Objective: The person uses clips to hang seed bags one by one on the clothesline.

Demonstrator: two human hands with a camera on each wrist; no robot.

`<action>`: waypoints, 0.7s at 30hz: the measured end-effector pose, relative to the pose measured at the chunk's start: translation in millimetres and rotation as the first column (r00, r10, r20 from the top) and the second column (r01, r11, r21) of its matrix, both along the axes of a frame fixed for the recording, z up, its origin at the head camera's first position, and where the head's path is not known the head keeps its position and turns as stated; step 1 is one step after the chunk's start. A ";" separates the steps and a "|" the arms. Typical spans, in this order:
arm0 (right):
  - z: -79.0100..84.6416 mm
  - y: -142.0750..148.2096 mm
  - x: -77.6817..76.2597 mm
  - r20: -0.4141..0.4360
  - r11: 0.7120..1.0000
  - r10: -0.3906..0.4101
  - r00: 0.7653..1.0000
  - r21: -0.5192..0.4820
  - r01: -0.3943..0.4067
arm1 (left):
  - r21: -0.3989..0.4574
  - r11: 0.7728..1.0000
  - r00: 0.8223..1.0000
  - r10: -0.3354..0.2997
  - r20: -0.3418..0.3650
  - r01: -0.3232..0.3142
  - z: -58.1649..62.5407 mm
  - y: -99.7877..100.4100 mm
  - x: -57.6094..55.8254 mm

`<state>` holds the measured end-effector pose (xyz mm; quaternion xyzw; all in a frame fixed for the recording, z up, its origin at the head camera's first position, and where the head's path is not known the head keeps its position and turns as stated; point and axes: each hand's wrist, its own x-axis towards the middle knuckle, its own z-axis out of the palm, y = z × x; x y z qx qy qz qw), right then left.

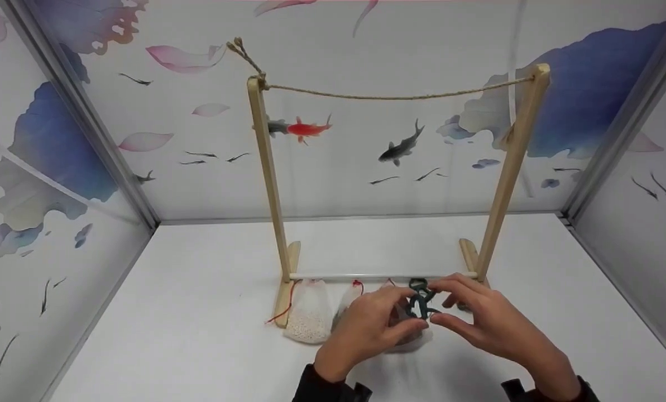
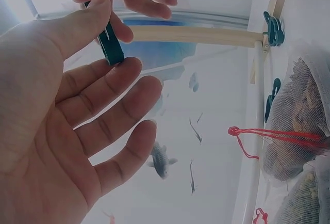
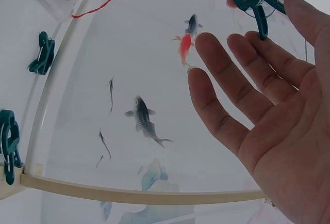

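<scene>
A dark green spring clip (image 1: 420, 304) is between the two hands, over the mesh bags in the head view. My left hand (image 1: 369, 321) pinches it between thumb and fingertips, the other fingers spread loosely in the left wrist view. From the other side, the thumb and a fingertip of my right hand (image 1: 492, 318) pinch the clip's two legs, best seen in the right wrist view. Two more green clips lie near the white bar: one clip (image 3: 43, 53) in its middle stretch, another clip (image 3: 9, 144) near the wooden foot.
A wooden frame (image 1: 268, 178) stands on the white table (image 1: 199, 290), a twine rope (image 1: 388, 98) strung between its posts and a white bar (image 1: 377, 276) low down. Drawstring mesh bags lie in front: a bag of pale grains (image 1: 307, 318) and a brown-filled bag (image 2: 299, 121). Printed panels enclose the table.
</scene>
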<state>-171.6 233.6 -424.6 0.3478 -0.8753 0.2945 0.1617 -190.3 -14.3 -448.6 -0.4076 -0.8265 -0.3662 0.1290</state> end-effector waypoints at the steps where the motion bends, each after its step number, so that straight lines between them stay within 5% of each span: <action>1: 0.0 0.0 -0.1 0.000 1.000 0.005 1.000 -0.004 -0.005 | 0.001 1.000 1.000 -0.005 0.006 0.005 0.2 -0.1 0.1; 12: 2.0 -2.9 -0.6 -0.057 0.999 0.018 0.998 -0.043 -0.021 | 0.038 0.997 0.998 -0.064 0.010 0.063 0.0 -4.3 -3.0; 21: 4.8 -1.0 1.4 -0.119 0.991 -0.061 0.991 -0.125 0.046 | 0.048 0.994 0.994 0.098 0.044 -0.100 -10.9 -7.7 -12.7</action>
